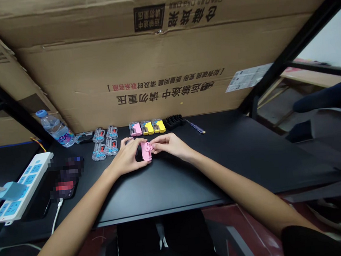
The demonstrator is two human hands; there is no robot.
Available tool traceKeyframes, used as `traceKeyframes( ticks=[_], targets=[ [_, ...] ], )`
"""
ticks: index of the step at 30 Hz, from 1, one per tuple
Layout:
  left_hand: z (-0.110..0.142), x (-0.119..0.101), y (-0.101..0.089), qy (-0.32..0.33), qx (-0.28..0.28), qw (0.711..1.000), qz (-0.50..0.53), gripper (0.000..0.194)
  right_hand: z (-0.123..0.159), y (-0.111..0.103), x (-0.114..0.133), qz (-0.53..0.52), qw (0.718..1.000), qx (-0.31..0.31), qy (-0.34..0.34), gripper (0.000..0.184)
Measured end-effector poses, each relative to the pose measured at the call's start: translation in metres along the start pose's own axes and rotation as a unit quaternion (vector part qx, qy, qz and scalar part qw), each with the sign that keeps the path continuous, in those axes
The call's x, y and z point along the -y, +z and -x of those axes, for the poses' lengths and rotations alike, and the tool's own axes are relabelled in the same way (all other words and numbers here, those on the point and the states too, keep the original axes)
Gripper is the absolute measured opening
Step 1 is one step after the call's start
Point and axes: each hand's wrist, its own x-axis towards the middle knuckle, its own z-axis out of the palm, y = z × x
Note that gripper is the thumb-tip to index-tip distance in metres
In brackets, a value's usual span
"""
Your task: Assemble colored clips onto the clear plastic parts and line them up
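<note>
A small pink plastic casing with round details on its right side is held above the black table. My left hand grips it from the left, thumb below and fingers above. From the other side my right hand reaches in, its thumb and fingertips pinched at the round pink details. Whether a separate small part sits in that pinch is too small to tell. Beyond the hands stand a clear-and-pink plastic unit and two clear-and-yellow ones. Several clear units with blue and red parts lie to the left.
A black ridged piece and a screwdriver lie at the back. On the left are a water bottle, a power strip with a plug, and a phone on a white cable. Cardboard walls the table's rear edge.
</note>
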Motion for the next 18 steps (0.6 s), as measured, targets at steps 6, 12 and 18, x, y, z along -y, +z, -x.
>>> traceKeyframes(
  ticks=[6,12,18],
  targets=[
    [0.0,-0.001,-0.002,0.004,0.001,1.0,-0.009,0.055,0.001,0.003,0.0,0.002,1.0,-0.003,0.009,0.041],
    [0.0,-0.004,-0.001,0.01,0.01,1.0,-0.014,0.052,0.0,0.01,-0.008,0.013,0.999,-0.043,-0.019,0.04],
    [0.0,-0.004,0.0,0.005,0.011,1.0,-0.012,0.052,0.0,0.012,-0.008,0.007,0.998,-0.05,-0.04,0.046]
  ],
)
